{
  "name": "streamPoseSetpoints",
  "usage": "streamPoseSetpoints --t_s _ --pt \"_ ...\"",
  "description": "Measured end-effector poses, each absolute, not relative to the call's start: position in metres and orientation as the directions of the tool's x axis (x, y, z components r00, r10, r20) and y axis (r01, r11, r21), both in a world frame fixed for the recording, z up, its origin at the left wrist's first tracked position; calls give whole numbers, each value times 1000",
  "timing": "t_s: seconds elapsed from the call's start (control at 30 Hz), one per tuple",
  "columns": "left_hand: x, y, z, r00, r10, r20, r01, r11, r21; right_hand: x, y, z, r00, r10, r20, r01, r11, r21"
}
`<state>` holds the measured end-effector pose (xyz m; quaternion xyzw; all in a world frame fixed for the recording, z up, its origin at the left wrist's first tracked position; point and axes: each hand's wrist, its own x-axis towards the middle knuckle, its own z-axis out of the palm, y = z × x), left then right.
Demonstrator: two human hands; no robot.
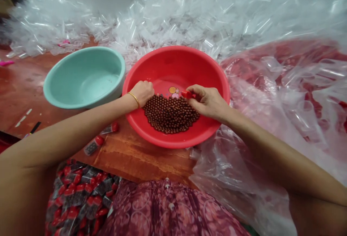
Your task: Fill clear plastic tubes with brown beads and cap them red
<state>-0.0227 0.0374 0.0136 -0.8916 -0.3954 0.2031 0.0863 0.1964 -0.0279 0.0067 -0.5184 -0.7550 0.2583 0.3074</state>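
Balls (172, 116), glossy dark brown, evenly round, heaped toward near side of red basin (173, 142). Right hand (208, 100) pinches small, smooth red cap (187, 94) by heap's far edge. Left hand (142, 93) curled at heap's left; cannot tell whether it grasps anything.

No lettering, label, brand, number or sign can be read on anything here.

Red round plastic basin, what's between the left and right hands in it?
The head view shows part of a heap of glossy brown round beads, a picture printed on the basin, and a small red plastic piece held by the right hand.
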Motion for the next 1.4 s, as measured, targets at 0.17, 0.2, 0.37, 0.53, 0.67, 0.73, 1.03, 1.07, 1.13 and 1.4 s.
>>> streamPoseSetpoints --t_s 0.17,0.2,0.37,0.53,0.67,0.73,1.03,1.07,1.13,1.4 --pt "-11 37 3 718 586 -375 536 -809 -239 195 -28 10 -239 942 237 552 332 -765" --pt "-6 34 1 725 567 -391 523 -822 -223 194 -28 11 -237 939 248 530 339 -778" --pt "21 11 -9 758 473 -448 481 -871 -106 194 -28 9 -231 937 263 460 343 -819" --pt "40 -5 -22 836 400 -375 475 -871 129 195 -30 7 -196 950 241 483 308 -820" --pt "42 0 -24 786 514 -343 616 -693 375 195 -28 3 -172 957 233 433 286 -855" --pt "37 5 -20 770 561 -303 621 -552 556 196 -27 1 -147 961 235 395 275 -876" --pt "9 -5 -1 620 746 -243 24 292 956 195 -23 10 42 994 105 247 92 -965" --pt "9 -7 1 608 751 -257 -14 334 943 194 -23 12 51 997 64 193 53 -980" --pt "8 -12 2 591 758 -275 -76 391 917 190 -26 15 66 998 1 85 -4 -996" --pt "0 -23 1 467 833 -298 -180 420 890 175 -36 21 65 992 -104 -119 -96 -988"
